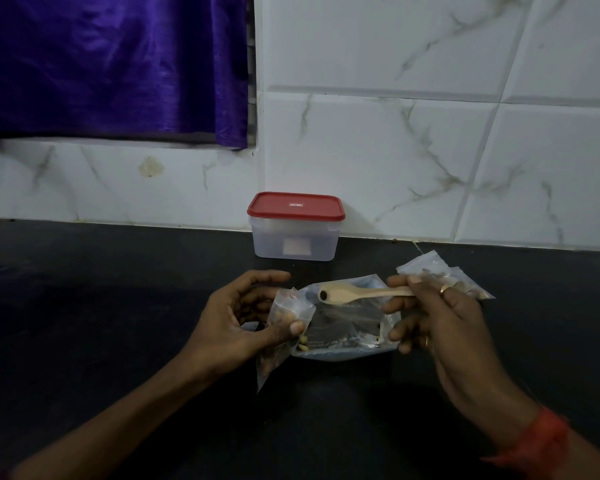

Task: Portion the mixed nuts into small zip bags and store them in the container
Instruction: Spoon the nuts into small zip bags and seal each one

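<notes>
Gripping a small zip bag (pixel 290 304) with the left hand (pixel 243 317), thumb across its front and fingers curled behind, above the middle of the countertop (pixel 118 306). Pinching the handle of a wooden spoon (pixel 357 293) in the right hand (pixel 440 317), with the bowl aimed left at the bag and carrying what looks like one dark nut (pixel 324 296). Probably risking a drop here: tipping the shallow bowl before reaching the mouth, or squeezing that mouth flat under the thumb, and so sending the nut rolling over the dark surface, hard to spot in this dim light. Possibly also letting the half-filled bag sag and spill, or dragging a sleeve of film across the large pouch (pixel 347 329) lying open just beneath both hands. Noting materials next: thin, crinkly, clear film on the bag; smooth pale wood, oval at the bowl; glossy, rumpled plastic on the pouch, with a few pale nuts showing at its left corner. Passing more filled bags (pixel 426 268), lumpy and creased, just behind the right hand. Reaching the container (pixel 293 242) at the countertop's back edge, well apart from the hands, a frosted, rounded box under a matt red lid (pixel 295 205), not yet opened. Ending at glossy marbled tiles (pixel 395 150) and a sheeny purple curtain (pixel 111 64).
</notes>
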{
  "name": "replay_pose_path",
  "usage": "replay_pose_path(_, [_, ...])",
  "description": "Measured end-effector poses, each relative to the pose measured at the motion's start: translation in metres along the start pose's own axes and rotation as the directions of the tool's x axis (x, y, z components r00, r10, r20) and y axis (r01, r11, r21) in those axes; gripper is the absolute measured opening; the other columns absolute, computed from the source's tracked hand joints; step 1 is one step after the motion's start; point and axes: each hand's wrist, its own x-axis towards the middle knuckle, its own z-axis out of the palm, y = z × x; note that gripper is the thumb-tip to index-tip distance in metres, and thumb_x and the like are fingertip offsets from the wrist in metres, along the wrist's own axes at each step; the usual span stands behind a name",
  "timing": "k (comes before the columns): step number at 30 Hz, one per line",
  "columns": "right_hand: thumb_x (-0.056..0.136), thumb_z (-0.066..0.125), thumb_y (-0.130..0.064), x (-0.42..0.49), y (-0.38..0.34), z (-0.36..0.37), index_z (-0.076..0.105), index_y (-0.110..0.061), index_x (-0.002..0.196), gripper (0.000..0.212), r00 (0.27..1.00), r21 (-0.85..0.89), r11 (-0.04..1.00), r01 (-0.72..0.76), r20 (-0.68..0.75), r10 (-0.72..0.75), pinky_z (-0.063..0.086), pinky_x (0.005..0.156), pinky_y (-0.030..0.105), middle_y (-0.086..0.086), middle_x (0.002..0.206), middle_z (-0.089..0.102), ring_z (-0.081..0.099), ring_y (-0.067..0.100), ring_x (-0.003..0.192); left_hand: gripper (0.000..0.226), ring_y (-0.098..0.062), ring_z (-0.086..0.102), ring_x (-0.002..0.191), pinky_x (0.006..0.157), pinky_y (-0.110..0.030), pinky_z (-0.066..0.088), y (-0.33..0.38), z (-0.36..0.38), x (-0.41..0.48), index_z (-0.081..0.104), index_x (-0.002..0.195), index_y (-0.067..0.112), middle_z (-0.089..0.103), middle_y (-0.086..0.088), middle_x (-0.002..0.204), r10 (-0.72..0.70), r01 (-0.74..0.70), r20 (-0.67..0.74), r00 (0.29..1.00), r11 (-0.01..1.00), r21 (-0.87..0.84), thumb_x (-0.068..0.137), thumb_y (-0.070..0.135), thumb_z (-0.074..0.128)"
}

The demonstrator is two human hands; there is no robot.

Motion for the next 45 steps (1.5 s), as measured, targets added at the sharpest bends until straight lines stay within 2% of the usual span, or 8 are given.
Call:
replay_pose_path(7, [0.094,0.05,-0.033,-0.011,0.001,0.004,0.073,-0.036,0.101,0.024,0.872,-0.235,0.888,0.396,0.4,-0.283,0.054,0.051,0.029,0.002,0.099,0.073,0.07,0.023,0.062,0.073,-0.013,0.069,0.108,0.089,-0.034,0.059,0.001,0.0,0.0,0.06,0.126,0.026,0.072,0.005,0.116,0.008,-0.008,0.011,1.0,1.0,0.011,0.06,0.044,0.084])
replay_pose_path(14, [0.09,0.047,-0.039,-0.001,-0.001,-0.002,0.071,-0.021,0.101,0.032,0.941,-0.156,0.93,0.331,0.126,-0.314,0.048,0.045,0.023,0.003,0.083,0.072,0.061,0.018,0.05,0.07,-0.009,0.067,0.111,0.092,-0.036,0.058,0.004,0.0,0.0,0.061,0.125,0.028,0.07,0.011,0.119,0.045,-0.045,-0.012,0.999,0.997,0.069,0.061,0.047,0.083])
replay_pose_path(18, [0.089,0.047,-0.046,0.004,0.009,-0.008,0.073,-0.031,0.097,0.032,0.945,-0.385,0.869,0.311,0.219,-0.241,0.053,0.054,0.026,0.0,0.08,0.072,0.064,0.015,0.053,0.061,-0.009,0.067,0.108,0.092,-0.041,0.056,0.01,0.001,-0.002,0.062,0.121,0.028,0.071,0.012,0.114,0.148,-0.133,-0.079,0.986,0.978,0.163,0.066,0.045,0.083])
replay_pose_path(24, [0.09,0.043,-0.07,0.008,0.021,-0.012,0.059,-0.058,0.124,0.039,0.807,-0.764,0.294,0.574,0.469,-0.358,0.046,0.083,0.032,-0.021,0.112,0.052,0.05,0.006,0.104,0.059,-0.013,0.067,0.106,0.091,-0.027,0.054,0.016,0.012,-0.008,0.063,0.119,0.019,0.07,0.012,0.11,0.32,-0.296,-0.071,0.945,0.926,0.234,0.067,0.025,0.09])
replay_pose_path(30, [0.095,0.049,-0.061,-0.016,0.016,0.015,0.063,-0.042,0.126,0.039,0.731,-0.549,0.495,0.673,0.597,-0.331,0.05,0.08,0.016,-0.023,0.107,0.066,0.063,0.001,0.099,0.063,-0.018,0.067,0.103,0.087,-0.026,0.055,0.019,0.021,-0.012,0.061,0.121,0.015,0.068,0.008,0.109,0.385,-0.374,-0.011,0.923,0.902,0.217,0.066,0.029,0.089])
replay_pose_path(34, [0.094,0.067,-0.028,-0.015,0.019,0.018,0.075,-0.026,0.103,0.012,0.755,-0.487,0.59,0.644,0.53,-0.387,0.051,0.073,0.012,-0.017,0.092,0.073,0.069,0.0,0.088,0.072,-0.017,0.065,0.102,0.085,-0.03,0.056,0.021,0.02,-0.012,0.059,0.124,0.018,0.064,0.01,0.114,0.385,-0.386,0.055,0.921,0.887,0.254,0.061,0.034,0.093])
replay_pose_path(41, [0.092,0.065,-0.019,-0.01,0.01,0.008,0.073,-0.013,0.099,0.012,0.677,-0.437,0.517,0.736,0.444,-0.588,0.05,0.076,0.01,-0.014,0.095,0.072,0.068,0.0,0.09,0.066,-0.023,0.064,0.107,0.089,-0.028,0.054,0.019,0.016,-0.013,0.055,0.129,0.018,0.065,0.001,0.117,0.277,-0.278,0.019,0.961,0.955,0.103,0.073,0.04,0.08])
replay_pose_path(45, [0.092,0.063,-0.028,-0.007,0.01,0.0,0.074,-0.02,0.099,0.015,0.676,-0.471,0.485,0.737,0.533,-0.509,0.049,0.073,0.01,-0.018,0.094,0.071,0.068,0.001,0.086,0.053,-0.025,0.066,0.1,0.085,-0.032,0.054,0.021,0.018,-0.013,0.056,0.126,0.014,0.068,-0.006,0.11,0.231,-0.231,0.007,0.973,0.973,0.025,0.081,0.041,0.068])
